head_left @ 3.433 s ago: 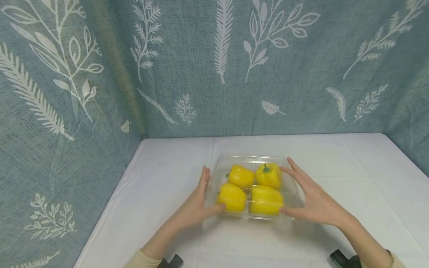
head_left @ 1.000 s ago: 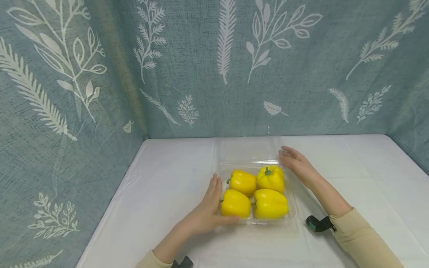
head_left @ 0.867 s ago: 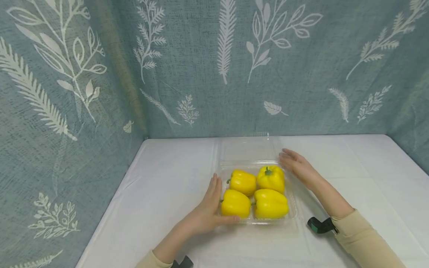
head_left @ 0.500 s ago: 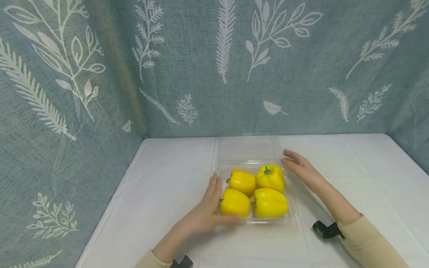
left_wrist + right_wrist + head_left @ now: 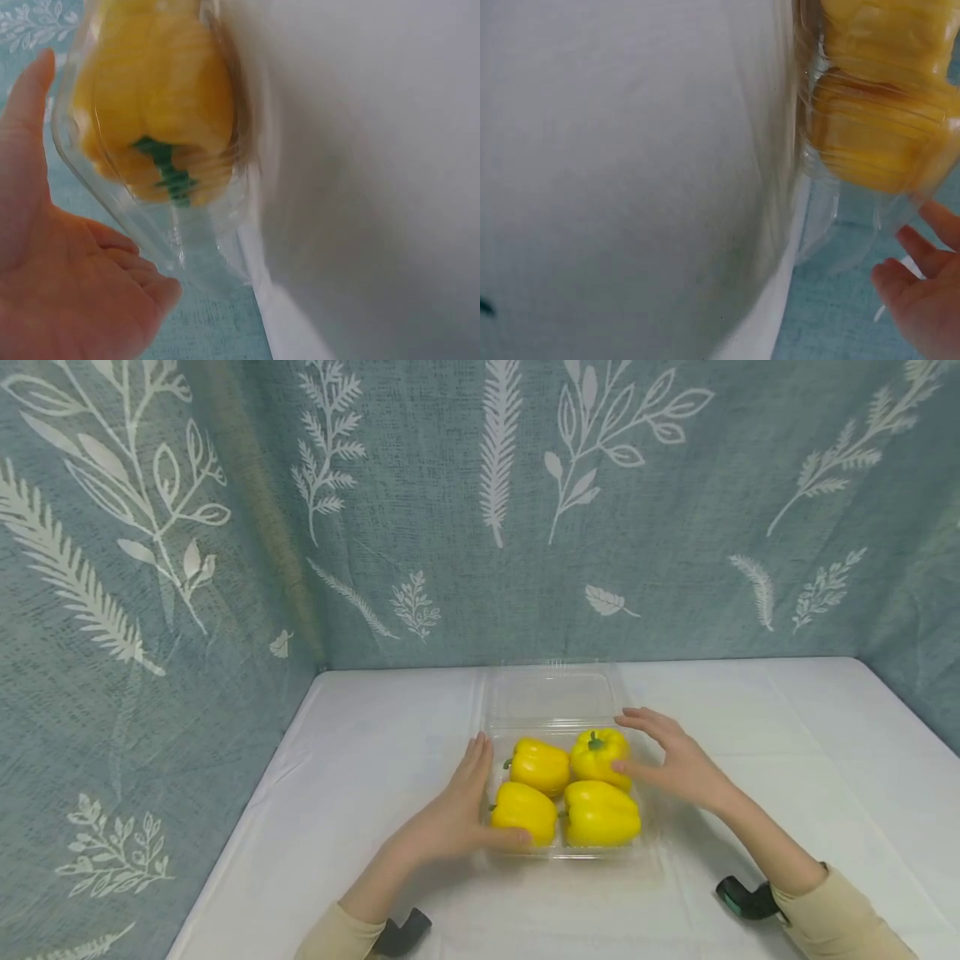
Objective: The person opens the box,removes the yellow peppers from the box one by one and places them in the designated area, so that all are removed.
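Note:
A clear plastic clamshell container (image 5: 592, 853) sits on the table with its lid (image 5: 553, 695) folded back behind it. Inside are several yellow bell peppers, among them one with its green stem upward (image 5: 596, 747) at the back right and a larger one (image 5: 602, 814) at the front right. Along the container's left side lies my left hand (image 5: 450, 814), fingers straight, thumb over the front left corner. My right hand (image 5: 686, 768) is at the back right, fingers extended and thumb spread by the rear pepper; contact is unclear. Through the wall in the left wrist view shows a pepper (image 5: 157, 90).
A white cloth covers the table (image 5: 375, 752). Behind and to the left hangs a blue-green curtain (image 5: 420, 510) with white leaf prints. Dark wrist devices (image 5: 746, 897) stick out near both sleeves.
The lid, over the peppers at first, now lies back. My right hand moved off the lid's rear area, coming slightly nearer with its thumb spread. My left hand stays at the left side.

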`<state>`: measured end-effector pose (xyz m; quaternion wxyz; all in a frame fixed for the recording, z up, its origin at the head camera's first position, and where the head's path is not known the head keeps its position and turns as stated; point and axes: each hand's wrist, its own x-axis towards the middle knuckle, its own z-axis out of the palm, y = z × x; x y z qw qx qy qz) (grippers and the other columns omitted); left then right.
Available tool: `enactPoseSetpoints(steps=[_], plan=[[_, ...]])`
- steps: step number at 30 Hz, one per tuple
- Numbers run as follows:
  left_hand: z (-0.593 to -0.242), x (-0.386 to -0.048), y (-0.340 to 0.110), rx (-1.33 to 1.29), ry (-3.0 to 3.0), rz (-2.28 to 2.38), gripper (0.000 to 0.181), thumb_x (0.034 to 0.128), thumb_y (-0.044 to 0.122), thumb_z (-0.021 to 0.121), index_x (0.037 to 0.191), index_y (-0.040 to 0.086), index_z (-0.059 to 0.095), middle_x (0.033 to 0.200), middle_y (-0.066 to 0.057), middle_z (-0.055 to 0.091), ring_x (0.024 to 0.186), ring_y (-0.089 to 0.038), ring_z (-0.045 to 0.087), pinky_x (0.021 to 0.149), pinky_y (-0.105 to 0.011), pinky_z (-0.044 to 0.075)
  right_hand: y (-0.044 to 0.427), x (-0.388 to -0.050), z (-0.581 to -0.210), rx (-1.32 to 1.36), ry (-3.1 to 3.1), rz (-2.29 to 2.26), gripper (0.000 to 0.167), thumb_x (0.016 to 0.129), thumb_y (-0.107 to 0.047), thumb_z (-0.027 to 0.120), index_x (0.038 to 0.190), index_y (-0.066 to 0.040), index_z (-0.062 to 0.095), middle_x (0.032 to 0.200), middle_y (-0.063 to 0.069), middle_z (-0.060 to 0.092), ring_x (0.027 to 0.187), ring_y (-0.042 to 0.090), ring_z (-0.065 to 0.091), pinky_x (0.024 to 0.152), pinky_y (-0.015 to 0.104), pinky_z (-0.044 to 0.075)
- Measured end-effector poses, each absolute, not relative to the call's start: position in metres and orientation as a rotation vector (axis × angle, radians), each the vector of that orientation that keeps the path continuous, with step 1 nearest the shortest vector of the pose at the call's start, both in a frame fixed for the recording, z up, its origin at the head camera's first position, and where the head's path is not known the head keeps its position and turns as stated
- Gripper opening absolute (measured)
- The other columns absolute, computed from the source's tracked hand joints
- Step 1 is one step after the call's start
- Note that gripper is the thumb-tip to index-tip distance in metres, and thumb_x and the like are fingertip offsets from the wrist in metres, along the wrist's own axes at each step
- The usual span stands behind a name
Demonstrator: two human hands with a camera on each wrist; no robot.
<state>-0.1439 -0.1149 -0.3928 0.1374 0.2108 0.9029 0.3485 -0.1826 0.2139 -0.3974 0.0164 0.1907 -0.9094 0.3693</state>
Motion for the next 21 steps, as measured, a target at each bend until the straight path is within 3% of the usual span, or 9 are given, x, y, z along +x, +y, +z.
enactPoseSetpoints(steps=[9, 21], plan=[[-0.3957, -0.154, -0.1156, 0.653, 2.583, 0.991, 0.137, 0.0667, 0.064, 0.08, 0.155, 0.006, -0.008, 0.16, -0.01, -0.018, 0.145, -0.019, -0.017, 0.116, -0.048, 0.006, 0.2083, -0.1805, -0.4022, 0.662, -2.879, 1.061, 0.075, 0.085, -0.041, 0.074, 0.143, -0.004, 0.046, 0.152, 0.019, 0.035, 0.141, 0.045, 0.021, 0.102, 0.074, 0.023], [-0.398, -0.1537, -0.1142, 0.692, 2.585, 0.946, 0.137, 0.0673, 0.061, 0.081, 0.155, 0.005, -0.009, 0.159, -0.01, -0.021, 0.144, -0.017, -0.021, 0.116, -0.047, 0.003, 0.2074, -0.179, -0.4011, 0.683, -2.873, 1.079, 0.075, 0.086, -0.039, 0.074, 0.143, 0.001, 0.044, 0.151, 0.019, 0.036, 0.137, 0.046, 0.03, 0.102, 0.071, 0.028]])
